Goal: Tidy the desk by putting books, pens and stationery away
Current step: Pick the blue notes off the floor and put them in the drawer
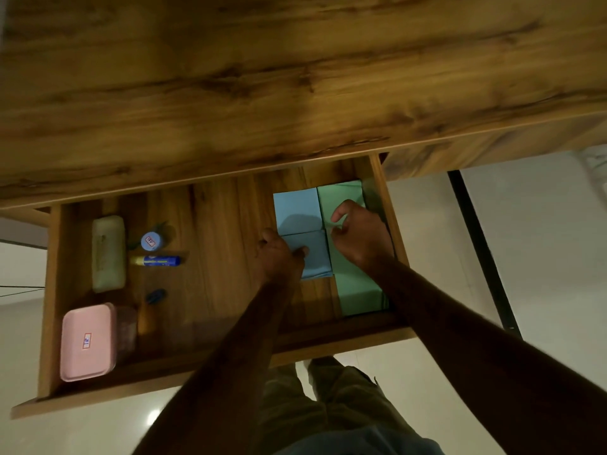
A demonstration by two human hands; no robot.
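Drawer (230,366), open, under worktop (295,77). Right end: blue pads (297,208) and green pads (358,290), touching. Left grip (279,257) pinches blue pads; right grip (361,238) curled on green pads, hold unclear. Left end: case (108,254), glue stick (159,260), pink box (87,343).

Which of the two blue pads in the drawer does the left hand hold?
The nearer blue pad, closer to the person: the left hand pinches its left edge. The farther blue pad lies behind it, apart from that hand.
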